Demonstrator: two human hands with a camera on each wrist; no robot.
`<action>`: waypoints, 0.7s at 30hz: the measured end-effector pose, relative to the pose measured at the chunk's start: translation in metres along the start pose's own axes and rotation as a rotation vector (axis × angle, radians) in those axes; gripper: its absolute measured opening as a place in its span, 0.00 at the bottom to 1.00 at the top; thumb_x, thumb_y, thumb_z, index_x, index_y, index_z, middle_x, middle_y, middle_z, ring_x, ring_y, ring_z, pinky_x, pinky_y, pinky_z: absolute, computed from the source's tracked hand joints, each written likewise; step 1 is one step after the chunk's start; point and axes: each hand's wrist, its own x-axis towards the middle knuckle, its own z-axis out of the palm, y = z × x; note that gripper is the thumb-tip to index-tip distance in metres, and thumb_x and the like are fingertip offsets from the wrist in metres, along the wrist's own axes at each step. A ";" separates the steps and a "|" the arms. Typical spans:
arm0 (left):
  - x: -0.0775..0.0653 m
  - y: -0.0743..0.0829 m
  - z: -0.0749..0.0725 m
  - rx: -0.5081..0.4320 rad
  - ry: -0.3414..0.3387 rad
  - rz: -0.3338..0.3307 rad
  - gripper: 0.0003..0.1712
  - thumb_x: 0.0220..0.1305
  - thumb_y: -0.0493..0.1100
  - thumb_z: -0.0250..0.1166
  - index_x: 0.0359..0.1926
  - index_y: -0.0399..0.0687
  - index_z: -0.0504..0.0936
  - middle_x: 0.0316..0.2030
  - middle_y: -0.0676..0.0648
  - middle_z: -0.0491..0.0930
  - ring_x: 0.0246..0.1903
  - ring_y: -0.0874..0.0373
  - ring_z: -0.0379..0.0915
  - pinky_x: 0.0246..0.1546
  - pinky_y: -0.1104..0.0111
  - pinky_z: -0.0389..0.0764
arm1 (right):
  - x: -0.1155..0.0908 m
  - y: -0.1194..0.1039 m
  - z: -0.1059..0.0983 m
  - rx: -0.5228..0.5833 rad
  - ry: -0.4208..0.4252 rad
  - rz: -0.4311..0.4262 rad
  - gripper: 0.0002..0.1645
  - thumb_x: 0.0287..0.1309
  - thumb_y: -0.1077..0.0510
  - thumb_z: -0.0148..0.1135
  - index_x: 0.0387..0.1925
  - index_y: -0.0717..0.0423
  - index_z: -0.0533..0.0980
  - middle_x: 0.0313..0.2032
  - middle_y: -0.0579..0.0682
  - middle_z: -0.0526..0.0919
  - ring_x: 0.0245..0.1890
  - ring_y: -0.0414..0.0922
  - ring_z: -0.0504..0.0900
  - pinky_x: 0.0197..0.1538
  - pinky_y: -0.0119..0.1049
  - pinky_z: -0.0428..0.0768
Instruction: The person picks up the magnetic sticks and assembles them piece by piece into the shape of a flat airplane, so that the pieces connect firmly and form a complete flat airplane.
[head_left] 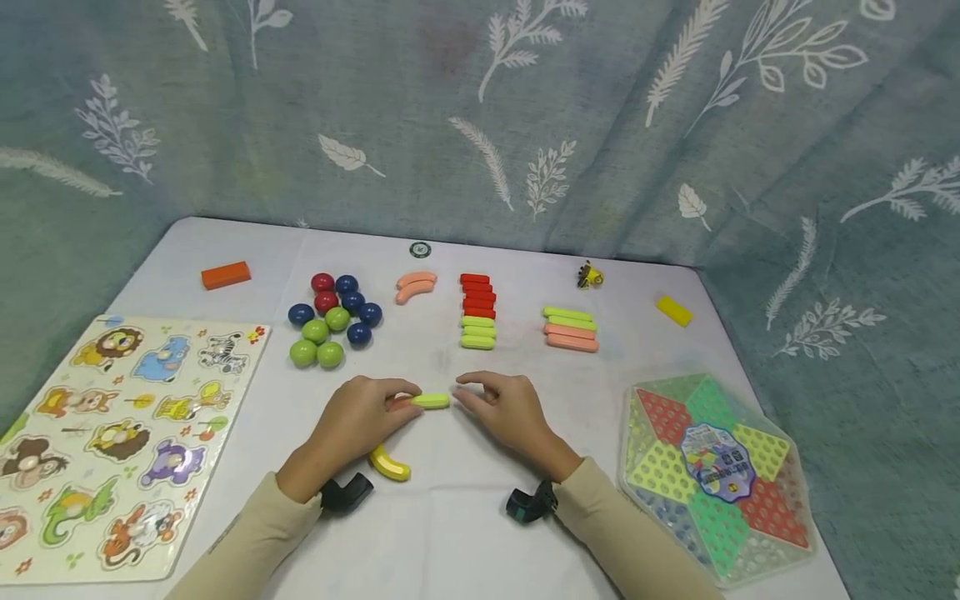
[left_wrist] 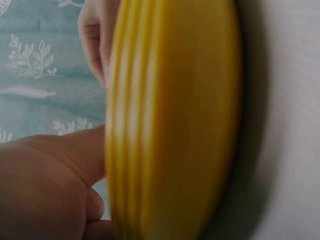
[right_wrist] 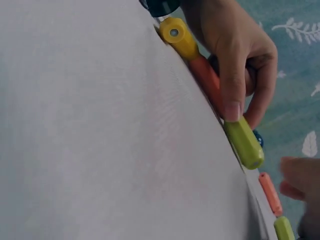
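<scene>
Over the middle of the table, my left hand [head_left: 363, 412] pinches a short light-green stick [head_left: 432, 402] between thumb and fingertips. In the right wrist view an orange stick [right_wrist: 205, 75] lies in line behind the green one, partly under the same hand. My right hand [head_left: 513, 412] hovers just right of the green stick's free end, fingers loosely bent and holding nothing. A curved, ridged yellow piece [head_left: 390, 468] lies on the cloth below the left wrist; it fills much of the left wrist view.
Red and green sticks [head_left: 477, 304] form a column at the back, with green and pink sticks [head_left: 570, 329] to their right. Pink curved pieces [head_left: 415, 287] and coloured balls [head_left: 337, 318] are left of centre. An animal puzzle board [head_left: 135, 442] and a star-patterned game box [head_left: 712, 483] flank the hands.
</scene>
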 end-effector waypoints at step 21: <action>-0.028 -0.029 -0.032 0.017 0.043 -0.097 0.14 0.50 0.53 0.72 0.40 0.59 0.86 0.26 0.60 0.82 0.26 0.62 0.73 0.31 0.62 0.72 | 0.106 -0.017 0.068 0.143 -0.185 -0.055 0.23 0.58 0.42 0.61 0.54 0.40 0.77 0.12 0.43 0.62 0.13 0.38 0.58 0.19 0.31 0.57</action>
